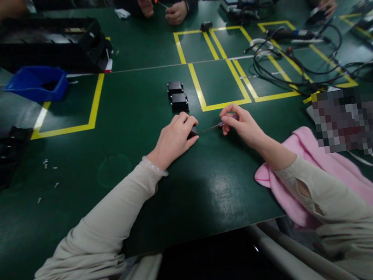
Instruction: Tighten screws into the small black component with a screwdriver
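Note:
My left hand is closed over a small black box on the green table, covering most of it. In my right hand is a screwdriver, held by its handle between thumb and fingers. Its thin shaft points left, and the tip is at or close to the box's right side; whether it touches I cannot tell. Just beyond my left hand, two more black boxes with small silvery bits at their sides stand one behind the other.
Small screws lie scattered at left, near several black parts. A blue bin stands by a large black housing. Cables tangle at right, beyond a pink cloth. Across the table, a person's hands hold an orange-handled screwdriver.

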A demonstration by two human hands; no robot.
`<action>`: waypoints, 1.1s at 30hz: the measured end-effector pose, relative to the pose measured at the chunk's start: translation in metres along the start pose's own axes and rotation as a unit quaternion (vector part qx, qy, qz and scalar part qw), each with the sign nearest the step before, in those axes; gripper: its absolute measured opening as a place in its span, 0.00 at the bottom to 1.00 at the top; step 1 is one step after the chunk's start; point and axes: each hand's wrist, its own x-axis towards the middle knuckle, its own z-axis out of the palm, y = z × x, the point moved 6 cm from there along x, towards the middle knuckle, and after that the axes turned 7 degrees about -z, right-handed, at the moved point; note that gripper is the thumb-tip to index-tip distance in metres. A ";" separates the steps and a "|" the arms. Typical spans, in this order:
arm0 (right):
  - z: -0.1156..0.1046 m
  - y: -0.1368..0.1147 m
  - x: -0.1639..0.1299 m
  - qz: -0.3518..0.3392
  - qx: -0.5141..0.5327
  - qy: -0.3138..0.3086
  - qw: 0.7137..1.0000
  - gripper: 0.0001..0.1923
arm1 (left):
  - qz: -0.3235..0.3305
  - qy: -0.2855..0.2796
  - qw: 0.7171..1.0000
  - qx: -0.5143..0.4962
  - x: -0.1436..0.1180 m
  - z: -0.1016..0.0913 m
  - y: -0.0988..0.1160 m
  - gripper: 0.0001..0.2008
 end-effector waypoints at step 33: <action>0.003 -0.001 -0.001 0.011 0.017 -0.008 1.000 0.19 | -0.008 -0.003 1.000 0.000 0.000 -0.001 0.001 0.14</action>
